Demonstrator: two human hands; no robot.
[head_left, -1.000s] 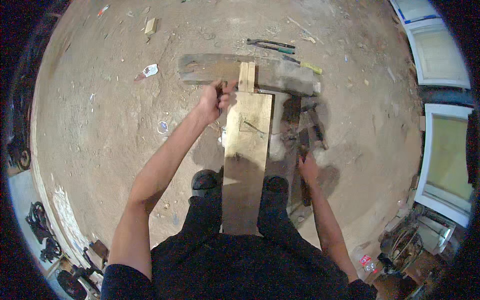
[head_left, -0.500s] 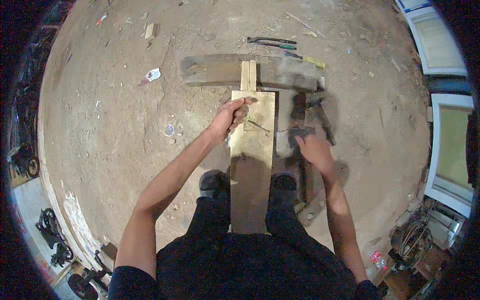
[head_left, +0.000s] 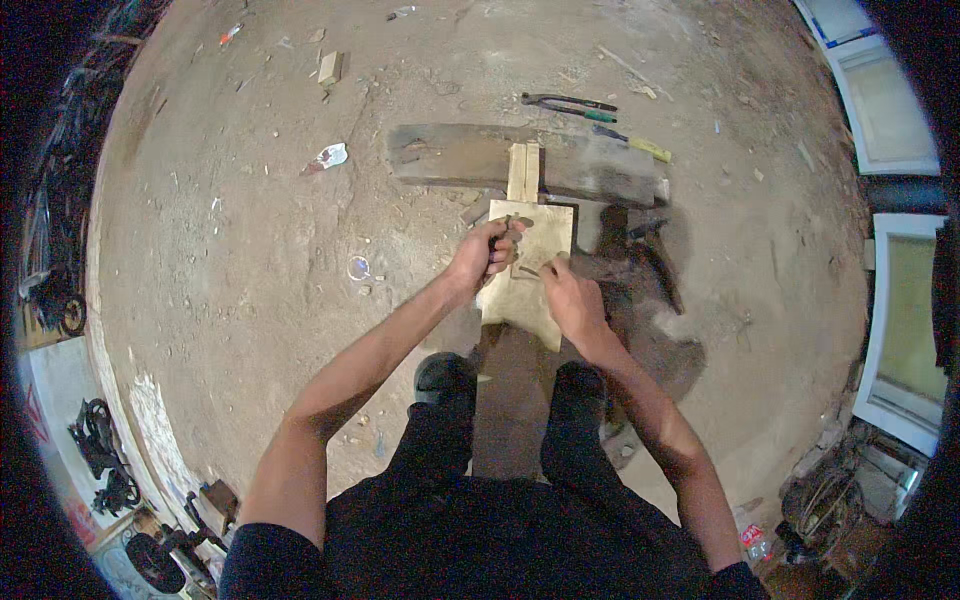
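Note:
A pale wooden board (head_left: 512, 302) runs lengthwise between my legs, its far end close to two narrow wood strips (head_left: 523, 172) that lie over an old timber beam (head_left: 450, 157). My left hand (head_left: 484, 258) is closed above the board's far left part. A small dark bit shows at its fingertips, too small to name. My right hand (head_left: 574, 298) rests over the board's right side, thumb and fingers pinched at a thin nail-like piece (head_left: 530, 269) on the wood.
To the right of the board lies a hammer (head_left: 660, 268) on the dirt floor (head_left: 300, 240). Beyond the beam are pincers (head_left: 570, 104) and a yellow-handled tool (head_left: 635, 144). A wood block (head_left: 330, 68) sits far left. White framed panels (head_left: 905, 320) stand along the right.
My right hand has come from beside the board, near the dark things on the floor, to the thin piece on the board. My left hand stays closed over the board. The view has shifted slightly.

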